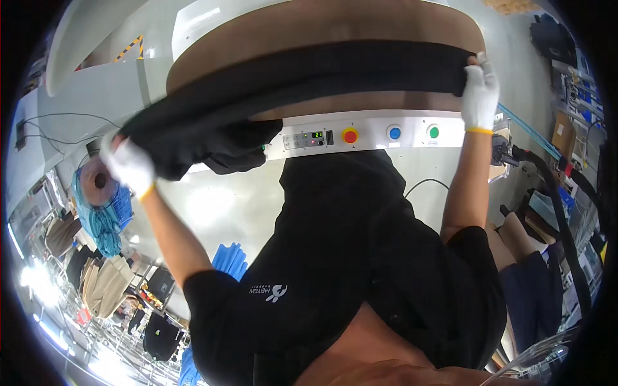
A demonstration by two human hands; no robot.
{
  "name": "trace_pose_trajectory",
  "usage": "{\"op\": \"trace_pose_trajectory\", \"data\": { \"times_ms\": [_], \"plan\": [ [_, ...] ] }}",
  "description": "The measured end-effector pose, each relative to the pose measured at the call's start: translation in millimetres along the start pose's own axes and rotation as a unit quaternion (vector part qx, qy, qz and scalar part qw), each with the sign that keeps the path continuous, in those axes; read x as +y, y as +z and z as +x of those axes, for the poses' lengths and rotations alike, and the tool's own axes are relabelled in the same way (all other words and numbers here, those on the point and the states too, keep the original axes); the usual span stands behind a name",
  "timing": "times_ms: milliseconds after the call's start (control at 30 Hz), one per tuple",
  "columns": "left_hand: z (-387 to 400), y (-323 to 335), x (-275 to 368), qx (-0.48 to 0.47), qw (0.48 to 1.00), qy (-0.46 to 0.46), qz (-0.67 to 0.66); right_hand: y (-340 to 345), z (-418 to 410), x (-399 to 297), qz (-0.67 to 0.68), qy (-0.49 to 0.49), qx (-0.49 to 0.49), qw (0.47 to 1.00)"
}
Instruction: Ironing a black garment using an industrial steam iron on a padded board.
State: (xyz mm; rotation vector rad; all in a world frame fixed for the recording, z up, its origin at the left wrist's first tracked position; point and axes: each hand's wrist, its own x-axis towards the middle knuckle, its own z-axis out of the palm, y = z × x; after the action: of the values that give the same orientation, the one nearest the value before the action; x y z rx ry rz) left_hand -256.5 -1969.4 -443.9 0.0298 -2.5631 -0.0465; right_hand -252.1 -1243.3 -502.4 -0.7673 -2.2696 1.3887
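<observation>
A long piece of black fabric (309, 72), perhaps a garment, stretches between my hands across the brown padded surface of a pressing machine (338, 24). My left hand (128, 161), in a white glove with a yellow cuff edge, grips its left end, out past the pad and blurred. At the pad's right edge my right hand (481, 91), gloved alike, pinches the other end. Part of the fabric hangs in folds over the left of the white control panel (372, 132). The underside of the cloth is hidden.
The panel carries a red emergency stop button (349, 136), a blue button (394, 132) and a green one (433, 131). At left stands a cone (96, 181) above blue bundles. A black hose (555, 207) curves down at right. Garments hang on racks (104, 284) at lower left.
</observation>
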Motion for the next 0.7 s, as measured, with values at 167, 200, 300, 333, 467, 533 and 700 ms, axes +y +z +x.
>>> {"op": "trace_pose_trajectory", "data": {
  "times_ms": [167,200,300,333,467,533,700],
  "plan": [
    [5.3,192.2,168.9,-0.174,0.971,-0.105,-0.129,-9.7,73.2,73.8,-0.286,0.041,0.003,0.957],
    [7.6,200.4,187.9,-0.207,0.971,-0.108,-0.045,-12.0,76.0,88.5,-0.246,0.061,0.000,0.967],
    [20.9,199.9,197.5,-0.159,0.981,-0.098,-0.048,-8.0,82.1,123.9,-0.114,0.131,-0.013,0.985],
    [22.1,191.6,195.9,-0.099,0.995,-0.022,-0.012,-9.5,78.8,129.7,-0.115,0.137,-0.017,0.984],
    [8.4,137.0,233.8,0.004,0.982,0.161,-0.101,-25.5,64.6,136.7,-0.167,0.065,-0.040,0.983],
    [-8.3,109.2,286.1,-0.230,0.942,0.180,-0.167,-18.0,59.6,122.2,-0.176,0.059,-0.035,0.982],
    [-55.8,118.4,332.3,-0.164,0.935,0.261,-0.172,-11.3,48.1,91.5,-0.269,0.014,-0.005,0.963]
  ]
}}
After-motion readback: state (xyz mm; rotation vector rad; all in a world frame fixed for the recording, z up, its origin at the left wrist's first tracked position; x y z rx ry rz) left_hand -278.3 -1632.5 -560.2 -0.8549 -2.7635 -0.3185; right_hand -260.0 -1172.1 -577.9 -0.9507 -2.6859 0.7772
